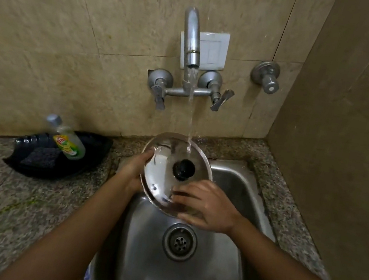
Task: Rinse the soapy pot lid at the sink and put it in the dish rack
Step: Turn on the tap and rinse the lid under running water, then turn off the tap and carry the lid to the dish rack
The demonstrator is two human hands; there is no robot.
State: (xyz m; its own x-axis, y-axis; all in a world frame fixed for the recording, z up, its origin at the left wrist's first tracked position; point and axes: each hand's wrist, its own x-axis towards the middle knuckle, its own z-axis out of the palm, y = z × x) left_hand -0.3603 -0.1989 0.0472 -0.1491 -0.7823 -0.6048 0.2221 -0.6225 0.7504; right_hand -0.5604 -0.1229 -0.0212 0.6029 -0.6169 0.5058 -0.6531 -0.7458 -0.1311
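A round steel pot lid (pixel 161 175) with a black knob (pixel 183 169) is held tilted over the steel sink (pixel 215 261), its top facing me. Water runs from the tap (pixel 192 42) onto the lid's upper part, just above the knob. My left hand (pixel 136 172) grips the lid's left rim from behind. My right hand (pixel 204 206) lies flat on the lid's lower right face, fingers spread and blurred. No dish rack is in view.
A black tray (pixel 30 161) on the granite counter at the left holds a dish-soap bottle (pixel 67 139) and a dark scrub pad (pixel 40 157). Two tap handles (pixel 219 99) and a separate wall valve (pixel 267 76) sit on the tiled wall. A side wall closes the right.
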